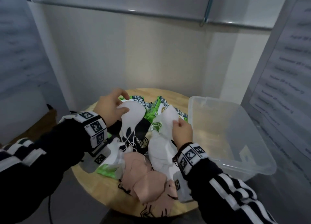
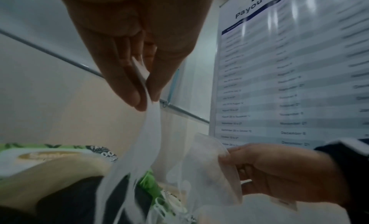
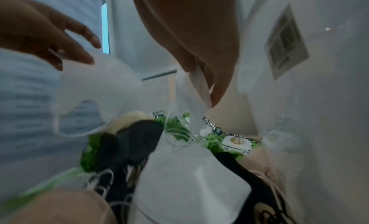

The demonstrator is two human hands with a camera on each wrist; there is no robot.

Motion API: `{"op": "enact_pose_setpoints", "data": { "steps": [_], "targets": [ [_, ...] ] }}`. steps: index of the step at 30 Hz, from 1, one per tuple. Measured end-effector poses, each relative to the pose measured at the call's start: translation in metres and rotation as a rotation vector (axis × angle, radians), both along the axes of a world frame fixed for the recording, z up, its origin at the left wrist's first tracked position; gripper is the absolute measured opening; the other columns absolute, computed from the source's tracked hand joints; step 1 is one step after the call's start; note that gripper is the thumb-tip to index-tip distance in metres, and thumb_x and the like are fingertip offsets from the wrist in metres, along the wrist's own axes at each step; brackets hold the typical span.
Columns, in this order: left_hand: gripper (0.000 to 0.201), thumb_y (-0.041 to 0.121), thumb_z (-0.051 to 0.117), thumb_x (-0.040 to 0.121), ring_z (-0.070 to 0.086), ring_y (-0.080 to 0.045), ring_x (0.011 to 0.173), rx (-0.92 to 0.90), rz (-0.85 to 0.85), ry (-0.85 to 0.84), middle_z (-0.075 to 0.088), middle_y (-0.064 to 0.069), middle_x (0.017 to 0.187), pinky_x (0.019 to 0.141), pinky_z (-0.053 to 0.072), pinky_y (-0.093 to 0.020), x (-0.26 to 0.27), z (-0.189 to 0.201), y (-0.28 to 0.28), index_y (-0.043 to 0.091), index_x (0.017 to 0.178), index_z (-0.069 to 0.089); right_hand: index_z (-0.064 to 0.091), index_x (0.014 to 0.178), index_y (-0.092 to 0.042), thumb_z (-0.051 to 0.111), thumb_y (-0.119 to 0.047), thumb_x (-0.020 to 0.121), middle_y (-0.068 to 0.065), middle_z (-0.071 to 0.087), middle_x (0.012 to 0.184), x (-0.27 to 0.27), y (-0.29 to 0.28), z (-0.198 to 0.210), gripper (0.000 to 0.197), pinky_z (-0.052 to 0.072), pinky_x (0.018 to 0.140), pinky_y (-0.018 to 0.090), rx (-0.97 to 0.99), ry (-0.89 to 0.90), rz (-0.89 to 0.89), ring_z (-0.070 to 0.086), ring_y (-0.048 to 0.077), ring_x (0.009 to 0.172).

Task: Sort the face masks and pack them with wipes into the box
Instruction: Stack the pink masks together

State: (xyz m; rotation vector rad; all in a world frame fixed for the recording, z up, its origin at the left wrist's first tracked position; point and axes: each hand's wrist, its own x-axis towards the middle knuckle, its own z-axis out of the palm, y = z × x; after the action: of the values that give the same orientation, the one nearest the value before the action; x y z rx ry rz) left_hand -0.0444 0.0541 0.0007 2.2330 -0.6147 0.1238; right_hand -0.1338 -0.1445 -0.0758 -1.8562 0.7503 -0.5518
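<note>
My left hand (image 1: 110,106) pinches the top edge of a white face mask (image 1: 133,116) and holds it above the pile; its ear loops dangle. My right hand (image 1: 182,130) pinches another white mask (image 1: 168,117) by its edge, lifted beside the first. More white masks (image 1: 161,154), pink masks (image 1: 148,180) and black masks (image 1: 143,126) lie heaped on the round wooden table (image 1: 94,186). Green wipes packs (image 1: 151,107) lie behind the pile, and another green pack (image 1: 107,169) lies at front left. In the left wrist view thumb and fingers (image 2: 129,91) clamp the mask's thin edge (image 2: 151,124).
An empty clear plastic box (image 1: 235,136) stands at the table's right side, open at the top. A wall rises behind the table. Printed posters (image 1: 286,69) hang to the right and left. Floor shows at the left, beyond the table edge.
</note>
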Motion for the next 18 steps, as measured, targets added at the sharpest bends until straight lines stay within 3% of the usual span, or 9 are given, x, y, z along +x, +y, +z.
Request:
{"op": "enact_pose_setpoints", "data": {
  "steps": [3, 5, 7, 10, 13, 15, 17, 18],
  "targets": [
    [0.021, 0.008, 0.065, 0.082, 0.059, -0.018, 0.067, -0.050, -0.040, -0.017, 0.057, 0.003, 0.075, 0.069, 0.049, -0.025, -0.006, -0.002, -0.001, 0.028, 0.079, 0.059, 0.047, 0.068, -0.010, 0.047, -0.010, 0.095, 0.005, 0.040, 0.062, -0.004, 0.001, 0.002, 0.027, 0.027, 0.055, 0.028, 0.108, -0.081, -0.021, 0.036, 0.019, 0.058],
    [0.025, 0.009, 0.063, 0.084, 0.058, -0.010, 0.057, -0.028, -0.049, -0.006, 0.061, 0.006, 0.075, 0.059, 0.041, -0.011, -0.009, -0.005, -0.005, 0.031, 0.072, 0.062, 0.049, 0.068, -0.009, 0.050, -0.009, 0.093, 0.009, 0.042, 0.064, -0.008, 0.001, 0.004, 0.025, 0.030, 0.057, 0.028, 0.164, -0.121, -0.012, 0.039, 0.019, 0.059],
    [0.023, 0.009, 0.061, 0.085, 0.058, -0.012, 0.055, -0.012, -0.052, 0.030, 0.064, 0.007, 0.074, 0.053, 0.037, -0.007, -0.011, -0.007, -0.010, 0.030, 0.074, 0.064, 0.053, 0.073, -0.007, 0.053, -0.009, 0.091, 0.012, 0.045, 0.069, -0.012, 0.002, 0.007, 0.018, 0.033, 0.062, 0.029, 0.236, -0.176, 0.000, 0.042, 0.021, 0.064],
    [0.027, 0.010, 0.065, 0.081, 0.055, -0.008, 0.062, -0.075, -0.074, 0.068, 0.064, 0.012, 0.078, 0.060, 0.039, -0.019, -0.013, -0.010, -0.017, 0.035, 0.072, 0.063, 0.050, 0.074, -0.008, 0.056, -0.011, 0.089, 0.012, 0.041, 0.070, -0.016, 0.002, 0.011, 0.017, 0.032, 0.062, 0.032, 0.297, -0.224, 0.006, 0.039, 0.022, 0.065],
    [0.022, 0.014, 0.075, 0.075, 0.047, 0.003, 0.064, -0.110, -0.123, 0.129, 0.057, 0.021, 0.077, 0.064, 0.037, -0.020, -0.017, -0.007, -0.022, 0.032, 0.075, 0.063, 0.046, 0.069, -0.009, 0.054, -0.013, 0.089, 0.011, 0.039, 0.069, -0.021, 0.001, 0.015, 0.022, 0.031, 0.063, 0.032, 0.298, -0.222, 0.020, 0.037, 0.021, 0.065],
    [0.024, 0.017, 0.081, 0.068, 0.052, -0.002, 0.071, -0.158, -0.142, 0.182, 0.058, 0.018, 0.079, 0.068, 0.043, -0.022, -0.021, -0.004, -0.027, 0.032, 0.073, 0.062, 0.047, 0.067, -0.009, 0.054, -0.008, 0.088, 0.010, 0.042, 0.067, -0.023, 0.001, 0.017, 0.022, 0.034, 0.062, 0.031, 0.285, -0.205, 0.020, 0.040, 0.021, 0.065],
    [0.025, 0.021, 0.083, 0.060, 0.056, -0.012, 0.071, -0.218, -0.170, 0.256, 0.060, 0.011, 0.077, 0.072, 0.047, -0.028, -0.027, -0.002, -0.033, 0.028, 0.070, 0.062, 0.056, 0.077, -0.005, 0.054, 0.000, 0.084, 0.013, 0.053, 0.073, -0.025, 0.002, 0.019, 0.009, 0.042, 0.063, 0.033, 0.281, -0.203, 0.031, 0.050, 0.023, 0.068],
    [0.025, 0.022, 0.082, 0.055, 0.057, -0.014, 0.070, -0.250, -0.193, 0.293, 0.061, 0.009, 0.076, 0.075, 0.048, -0.031, -0.030, -0.001, -0.037, 0.027, 0.069, 0.062, 0.059, 0.085, -0.006, 0.053, 0.004, 0.082, 0.014, 0.060, 0.079, -0.025, 0.004, 0.021, 0.011, 0.047, 0.067, 0.036, 0.291, -0.202, 0.039, 0.056, 0.026, 0.072]
  ]
}}
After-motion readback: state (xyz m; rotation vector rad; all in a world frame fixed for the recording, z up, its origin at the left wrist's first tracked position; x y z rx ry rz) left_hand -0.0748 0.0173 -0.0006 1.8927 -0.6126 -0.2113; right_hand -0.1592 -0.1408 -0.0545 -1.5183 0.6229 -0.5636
